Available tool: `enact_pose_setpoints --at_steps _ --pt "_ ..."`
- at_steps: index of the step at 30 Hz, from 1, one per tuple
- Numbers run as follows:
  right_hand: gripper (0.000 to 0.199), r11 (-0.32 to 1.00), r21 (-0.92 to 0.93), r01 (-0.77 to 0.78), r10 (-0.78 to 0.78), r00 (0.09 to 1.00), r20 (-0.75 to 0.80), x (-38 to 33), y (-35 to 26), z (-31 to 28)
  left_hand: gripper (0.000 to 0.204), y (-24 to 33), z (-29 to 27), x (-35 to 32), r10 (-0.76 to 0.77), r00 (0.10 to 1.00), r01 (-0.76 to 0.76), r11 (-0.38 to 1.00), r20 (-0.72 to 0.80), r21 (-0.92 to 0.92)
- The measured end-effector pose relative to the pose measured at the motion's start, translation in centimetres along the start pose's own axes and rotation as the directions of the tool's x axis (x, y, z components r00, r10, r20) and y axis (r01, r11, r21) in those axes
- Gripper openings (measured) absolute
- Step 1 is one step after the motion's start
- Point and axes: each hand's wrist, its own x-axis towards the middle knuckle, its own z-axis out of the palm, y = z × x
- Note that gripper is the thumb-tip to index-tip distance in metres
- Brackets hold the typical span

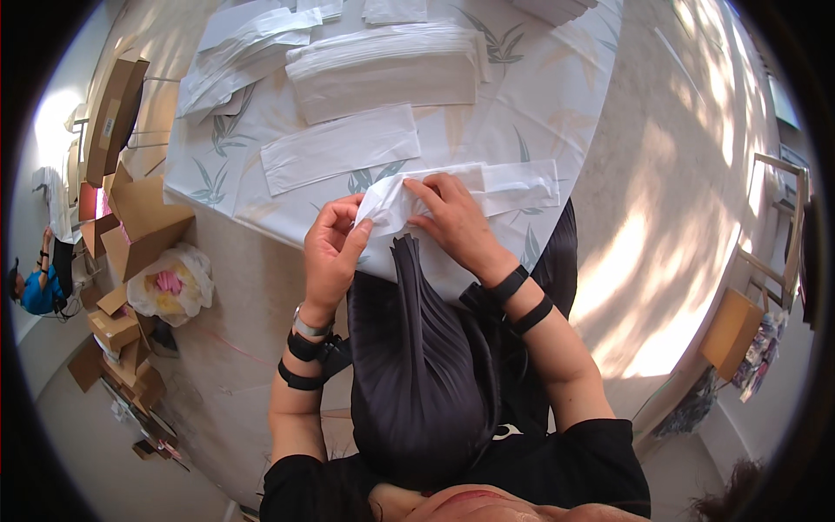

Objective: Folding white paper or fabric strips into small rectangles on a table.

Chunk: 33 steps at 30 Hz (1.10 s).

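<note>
A thin white paper-like sleeve (383,205) is held between my two hands at the near edge of the table. My left hand (333,248) pinches its left end between thumb and fingers, where the material is lifted and creased. My right hand (454,219) grips it farther right, with thumb and fingers bent onto it. A flat white strip (526,184) stretches out to the right beyond my right hand; whether it belongs to the same sleeve I cannot tell. Just beyond my hands a single flat sleeve (341,150) lies on the cloth.
A thick stack of white sleeves (387,83) lies farther back on the patterned tablecloth (557,113), with a looser pile (248,65) at its left. Dark pleated fabric (417,374) covers my lap. Cardboard boxes (143,213) and a plastic bag (170,283) stand left. Another person (42,291) is far left.
</note>
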Motion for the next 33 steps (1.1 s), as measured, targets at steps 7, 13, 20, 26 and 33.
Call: enact_pose_setpoints --at_steps 7,13,20,26,33 --pt "0.062 1.000 -0.018 -0.001 0.001 1.000 -0.004 0.2 -0.2 -0.1 0.010 0.6 1.7 1.7 0.026 0.985 -0.032 0.999 0.169 0.033" --pt "0.068 1.000 0.017 0.009 -0.010 1.000 0.009 0.2 0.0 -0.4 0.011 0.2 2.8 2.8 0.040 0.977 -0.053 0.997 0.211 0.058" --pt "0.083 0.926 0.321 -0.197 0.202 0.979 0.020 -1.4 -1.1 -5.2 0.013 0.2 3.3 3.3 -0.028 0.937 -0.044 0.979 0.348 0.198" --pt "0.074 0.860 0.292 -0.418 0.442 0.897 -0.020 -2.1 -0.4 -5.5 0.031 -0.5 3.5 3.5 -0.129 0.903 0.087 0.989 0.410 0.119" --pt "0.049 0.926 0.134 -0.352 0.373 0.905 -0.204 -1.9 -0.5 -4.4 0.039 -0.7 0.6 4.5 0.091 0.979 -0.134 0.963 0.185 0.233"
